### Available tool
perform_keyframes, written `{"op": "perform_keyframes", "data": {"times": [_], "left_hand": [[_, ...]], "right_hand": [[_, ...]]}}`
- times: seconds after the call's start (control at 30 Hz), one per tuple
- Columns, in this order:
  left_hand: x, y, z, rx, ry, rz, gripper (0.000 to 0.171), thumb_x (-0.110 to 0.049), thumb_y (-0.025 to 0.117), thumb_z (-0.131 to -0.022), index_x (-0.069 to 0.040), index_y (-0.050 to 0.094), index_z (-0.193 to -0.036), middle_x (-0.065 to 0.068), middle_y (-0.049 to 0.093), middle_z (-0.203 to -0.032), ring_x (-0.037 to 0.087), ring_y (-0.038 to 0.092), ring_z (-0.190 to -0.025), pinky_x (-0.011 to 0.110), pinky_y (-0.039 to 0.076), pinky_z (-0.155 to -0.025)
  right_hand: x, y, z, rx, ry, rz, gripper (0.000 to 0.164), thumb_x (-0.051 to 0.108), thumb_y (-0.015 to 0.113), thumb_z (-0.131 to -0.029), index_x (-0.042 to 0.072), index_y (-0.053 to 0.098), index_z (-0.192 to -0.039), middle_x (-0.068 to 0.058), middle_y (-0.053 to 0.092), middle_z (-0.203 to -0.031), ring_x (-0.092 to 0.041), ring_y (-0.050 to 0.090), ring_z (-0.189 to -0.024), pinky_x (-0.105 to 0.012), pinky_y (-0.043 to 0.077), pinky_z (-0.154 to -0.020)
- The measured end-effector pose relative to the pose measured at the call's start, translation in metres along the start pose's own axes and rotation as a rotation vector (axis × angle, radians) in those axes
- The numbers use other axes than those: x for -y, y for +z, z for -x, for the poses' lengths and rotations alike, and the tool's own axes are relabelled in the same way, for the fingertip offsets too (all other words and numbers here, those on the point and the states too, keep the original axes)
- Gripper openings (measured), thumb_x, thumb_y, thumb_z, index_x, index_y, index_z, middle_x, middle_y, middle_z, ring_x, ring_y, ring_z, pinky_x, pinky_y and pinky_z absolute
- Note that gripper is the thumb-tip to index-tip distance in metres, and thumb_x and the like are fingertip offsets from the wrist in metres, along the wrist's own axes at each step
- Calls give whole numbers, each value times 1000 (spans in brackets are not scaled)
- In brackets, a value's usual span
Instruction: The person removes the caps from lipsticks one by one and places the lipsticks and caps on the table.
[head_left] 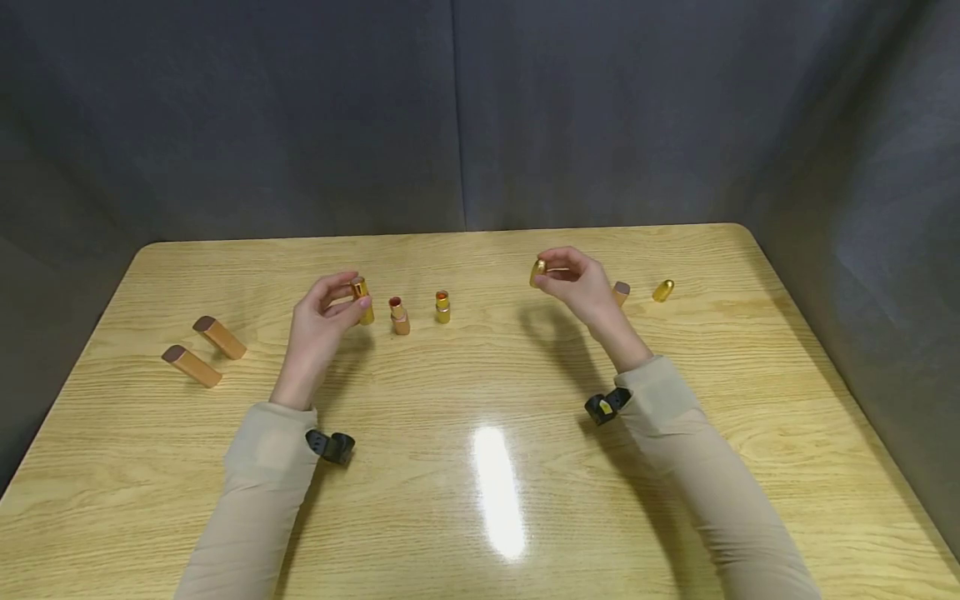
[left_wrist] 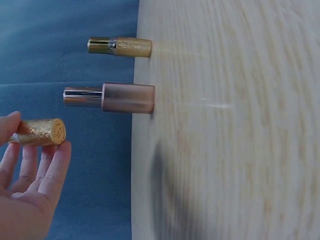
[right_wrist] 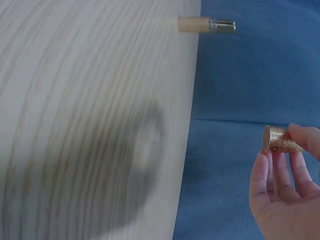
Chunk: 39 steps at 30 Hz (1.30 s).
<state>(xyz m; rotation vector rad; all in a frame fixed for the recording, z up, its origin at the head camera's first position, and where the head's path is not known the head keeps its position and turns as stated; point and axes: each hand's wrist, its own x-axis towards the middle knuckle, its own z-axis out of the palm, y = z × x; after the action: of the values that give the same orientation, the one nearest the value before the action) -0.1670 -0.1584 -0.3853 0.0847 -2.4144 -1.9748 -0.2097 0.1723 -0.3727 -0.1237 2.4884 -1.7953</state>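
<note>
My left hand (head_left: 317,323) pinches a gold lipstick tube (head_left: 366,313) between thumb and fingers, raised above the table. In the left wrist view that lipstick tube (left_wrist: 39,131) turns its round textured base outward. To its right stand an uncapped rose-pink lipstick (head_left: 401,322) and an uncapped gold lipstick (head_left: 442,310), both upright. My right hand (head_left: 579,290) holds a gold lipstick cap (head_left: 536,273) between thumb and fingertips, also in the air. The right wrist view shows the open rim of this cap (right_wrist: 274,138).
Another gold cap (head_left: 663,290) stands at the right, with a tan cap (head_left: 621,292) partly hidden by my right hand. Two tan caps with dark tops, one farther back (head_left: 221,337) and one nearer (head_left: 192,367), stand at the left. Dark cloth (head_left: 465,125) hangs behind the table.
</note>
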Motion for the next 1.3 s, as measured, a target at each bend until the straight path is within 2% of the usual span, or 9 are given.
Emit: {"op": "perform_keyframes", "data": {"times": [0.2, 0.3, 0.4, 0.53, 0.63, 0.73, 0.83, 1.1, 1.3], "left_hand": [[6, -2, -2, 18, -7, -17, 47, -17, 59, -95, -2, 44, -137, -4, 51, -116, -7, 57, -93, 9, 50, -80], [9, -3, -3, 22, -11, -29, 46, -18, 59, -95, -2, 45, -136, -4, 52, -115, -8, 57, -92, 8, 49, -80], [11, -3, -4, 26, -18, -41, 45, -16, 59, -95, -1, 46, -135, -3, 52, -117, -8, 57, -92, 8, 49, -80], [15, -2, -7, 26, -33, -60, 44, -16, 59, -95, -2, 46, -135, 0, 52, -121, -7, 56, -94, 7, 48, -78], [18, -2, -8, 28, -44, -69, 43, -16, 58, -95, -3, 46, -135, 2, 52, -124, -5, 55, -96, 7, 48, -79], [21, -2, -9, 25, -51, -69, 43, -15, 58, -95, -3, 46, -135, 2, 52, -124, -4, 55, -96, 7, 48, -79], [22, -2, -10, 23, -58, -65, 42, -15, 58, -95, -3, 46, -134, 2, 52, -125, -5, 55, -96, 7, 48, -79], [24, -2, -12, 37, -76, -60, 43, -13, 58, -95, -4, 46, -135, 0, 51, -125, -2, 55, -99, 8, 48, -79], [24, -1, -11, 45, -88, -68, 44, -13, 57, -96, -3, 45, -136, 10, 49, -134, 13, 55, -113, 6, 46, -81]], "right_hand": [[-6, -6, -2, -31, 17, 57, 34, 6, 63, -91, -2, 56, -123, -6, 60, -112, -18, 57, -106, -10, 48, -76], [-9, -8, -2, -39, 33, 95, 34, 7, 63, -91, -1, 56, -123, -10, 58, -117, -24, 56, -112, -19, 50, -84], [-14, -11, -4, -51, 37, 126, 34, 9, 64, -91, 0, 56, -123, -13, 58, -118, -29, 56, -115, -35, 26, -114], [-19, -15, -4, -66, 31, 165, 35, 9, 65, -90, 0, 56, -123, -19, 58, -122, -34, 56, -117, -51, 5, -118], [-22, -17, -4, -66, 47, 198, 36, 10, 65, -90, 0, 56, -124, -19, 58, -125, -33, 57, -118, -35, 39, -107], [-25, -19, -4, -57, 65, 214, 36, 10, 64, -91, 0, 55, -124, -19, 58, -126, -31, 57, -117, -17, 50, -81], [-28, -21, -4, -50, 78, 209, 36, 8, 63, -91, -1, 55, -125, -20, 57, -126, -31, 56, -117, -7, 44, -70], [-34, -22, -6, -52, 96, 201, 36, 7, 62, -91, -5, 54, -124, -23, 57, -125, -30, 56, -112, -6, 43, -71], [-40, -23, -6, -69, 102, 222, 35, 5, 63, -90, -5, 55, -122, -23, 58, -121, -23, 57, -104, -6, 42, -69]]}}
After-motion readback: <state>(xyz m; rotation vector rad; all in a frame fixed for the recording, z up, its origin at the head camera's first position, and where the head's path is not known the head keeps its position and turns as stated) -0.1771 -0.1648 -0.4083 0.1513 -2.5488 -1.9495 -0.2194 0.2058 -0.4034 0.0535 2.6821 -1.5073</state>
